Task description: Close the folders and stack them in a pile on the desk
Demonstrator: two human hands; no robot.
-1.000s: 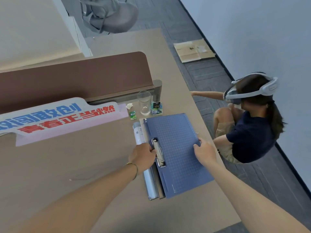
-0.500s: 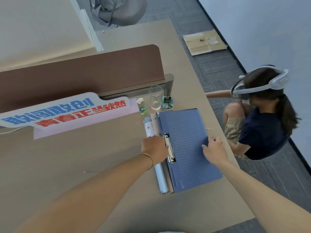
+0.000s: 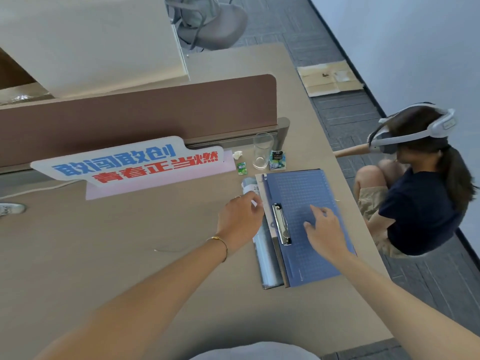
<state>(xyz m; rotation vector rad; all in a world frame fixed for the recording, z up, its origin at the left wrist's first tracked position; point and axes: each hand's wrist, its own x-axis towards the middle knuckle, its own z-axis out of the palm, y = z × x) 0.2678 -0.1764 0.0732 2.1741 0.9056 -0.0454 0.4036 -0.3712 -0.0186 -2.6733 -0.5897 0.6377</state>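
The blue clip folder [image 3: 306,224] lies closed atop a pile on the tabletop [image 3: 130,242]. Right hand [image 3: 324,233] rests open on it; left hand [image 3: 240,220], its grip loose and empty, touches the grey folder [image 3: 267,263] underneath. Only squaring up seems left.

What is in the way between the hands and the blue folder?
Nothing visible. The right hand lies spread on the blue folder's cover, and the left hand sits just beside its metal clip, over the grey folder peeking out underneath.
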